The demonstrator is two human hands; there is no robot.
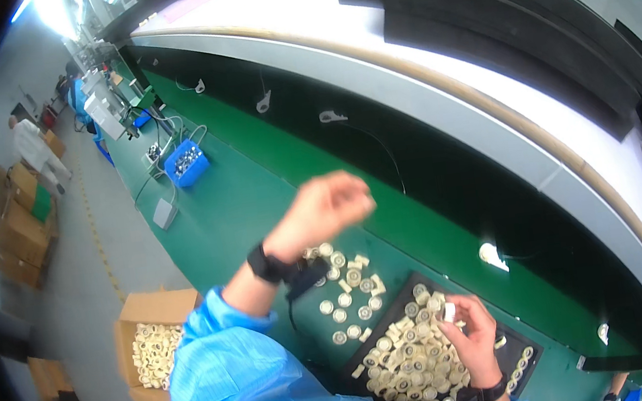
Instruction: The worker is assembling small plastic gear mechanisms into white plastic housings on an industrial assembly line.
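Observation:
My left hand (329, 203) is raised over the green bench, beyond a scatter of round cream wheel-like parts (354, 277). Its fingers are curled in and slightly blurred, so whatever they hold, if anything, is hidden. At the near right, my right hand (475, 336) pinches a small white round part (449, 312) between thumb and fingers. That hand is just above a black tray (526, 375) heaped with cream round parts (407, 359), many with a darker ring in the middle. A short row of similar parts (519, 369) lies along the tray's right side.
A cardboard box (160, 304) of small cream pieces stands left of the bench. Farther along the green bench (246, 182) are a blue bin (187, 165) of small metal parts and a bench machine (110, 106). A white-topped shelf (298, 29) runs along the far side. Other people stand farther back.

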